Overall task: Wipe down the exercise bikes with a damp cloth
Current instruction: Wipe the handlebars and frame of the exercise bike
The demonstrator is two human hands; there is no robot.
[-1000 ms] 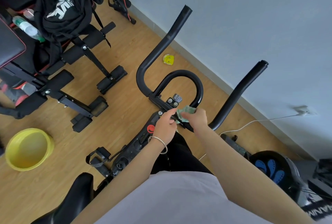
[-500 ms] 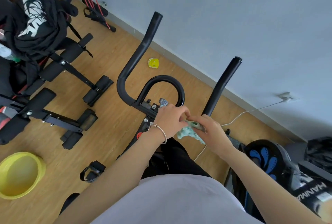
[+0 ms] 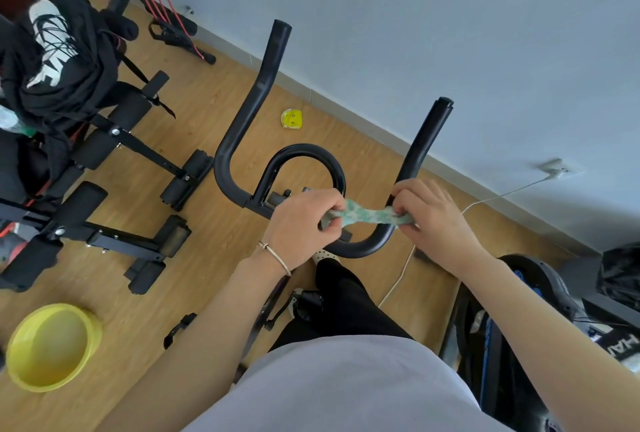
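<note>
The hands, bunched together half a second ago, are now drawn apart, and the green-and-white cloth (image 3: 367, 215) that was balled up between them is pulled out into a taut strip. The left hand (image 3: 301, 224), a thin bracelet (image 3: 275, 255) at its wrist, pinches one end of the cloth in curled fingers just below the inner loop of the exercise bike (image 3: 273, 168). The right hand (image 3: 429, 220) grips the other end, its fingers closed on the fabric right at the bend of the handlebar (image 3: 242, 127), where the right-side arm turns upward. The cloth crosses in front of that bend; whether it wraps round the tube cannot be told.

The person stands over the bike in a pale top and dark trousers, looking down on a wooden floor (image 3: 214, 224). A yellow basin (image 3: 52, 345) sits on the floor at lower left, well apart from the bike. Behind it stands a black weight bench (image 3: 114, 237) with a dark garment (image 3: 62, 61) heaped on top. A small yellow smiley-face object (image 3: 292, 119) lies near the foot of the grey wall (image 3: 450, 16), between the two handlebar arms. A white cable (image 3: 398, 279) runs across the floor under the right hand, and a second black machine (image 3: 540, 279) stands at the right edge.
</note>
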